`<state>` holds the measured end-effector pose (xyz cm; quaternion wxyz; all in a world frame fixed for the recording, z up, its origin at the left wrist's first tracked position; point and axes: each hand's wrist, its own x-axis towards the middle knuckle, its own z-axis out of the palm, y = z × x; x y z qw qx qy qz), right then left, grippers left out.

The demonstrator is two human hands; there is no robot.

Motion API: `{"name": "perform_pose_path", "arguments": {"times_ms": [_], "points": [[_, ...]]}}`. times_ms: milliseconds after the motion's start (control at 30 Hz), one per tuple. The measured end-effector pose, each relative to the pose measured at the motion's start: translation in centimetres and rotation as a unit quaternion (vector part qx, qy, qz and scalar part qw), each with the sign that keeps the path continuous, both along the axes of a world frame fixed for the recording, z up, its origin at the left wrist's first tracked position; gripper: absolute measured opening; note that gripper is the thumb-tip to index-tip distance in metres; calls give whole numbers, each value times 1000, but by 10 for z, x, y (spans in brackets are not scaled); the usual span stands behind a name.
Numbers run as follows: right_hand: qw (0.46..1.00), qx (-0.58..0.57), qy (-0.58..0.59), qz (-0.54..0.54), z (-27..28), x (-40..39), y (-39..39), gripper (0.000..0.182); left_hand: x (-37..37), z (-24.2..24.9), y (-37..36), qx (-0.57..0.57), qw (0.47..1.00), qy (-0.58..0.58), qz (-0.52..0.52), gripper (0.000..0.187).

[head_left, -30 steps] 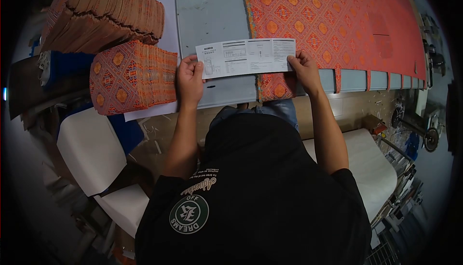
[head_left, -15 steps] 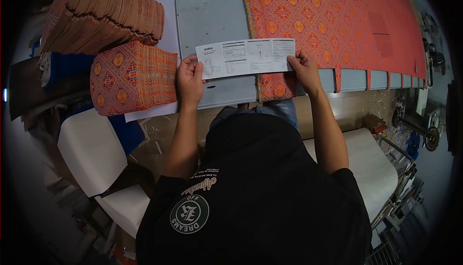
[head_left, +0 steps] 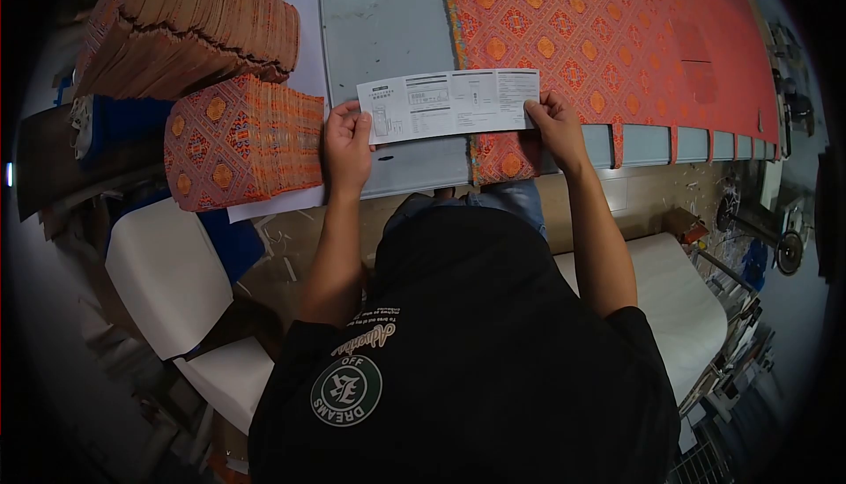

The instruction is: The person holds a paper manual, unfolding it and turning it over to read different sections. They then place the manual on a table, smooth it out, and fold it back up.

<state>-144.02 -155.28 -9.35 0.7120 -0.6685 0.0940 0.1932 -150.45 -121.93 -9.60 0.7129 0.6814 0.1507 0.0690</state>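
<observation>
Head view shows almost nothing has changed: left hand (head_left: 346, 145) and right hand (head_left: 555, 127) still pinch each end of the printed sheet (head_left: 449, 103), grip clenched, above the counter (head_left: 388, 35) beside orange patterned cloth (head_left: 608, 35).

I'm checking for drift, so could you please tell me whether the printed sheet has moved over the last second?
No. The printed sheet keeps its place against the grey table.

Dim indoor light falls from above, brightest on the desk (head_left: 388, 35), where a white glare patch shows. Strong fisheye bending curves the edges, corners fade to black, and the periphery is soft.
</observation>
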Motion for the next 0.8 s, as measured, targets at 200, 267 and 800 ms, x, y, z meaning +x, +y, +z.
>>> {"name": "perform_pose_path", "arguments": {"times_ms": [200, 267, 800], "points": [[1000, 1, -3, -1, 0, 0, 0, 13, 0, 1, 0, 9, 1000, 8, 2, 24], [1000, -2, -5, -3, 0, 0, 0, 13, 0, 0, 0, 15, 1000, 8, 2, 25], [1000, 3, -1, -1, -4, 1, -2, 13, 0, 3, 0, 8, 1000, 14, -1, 22]]}}
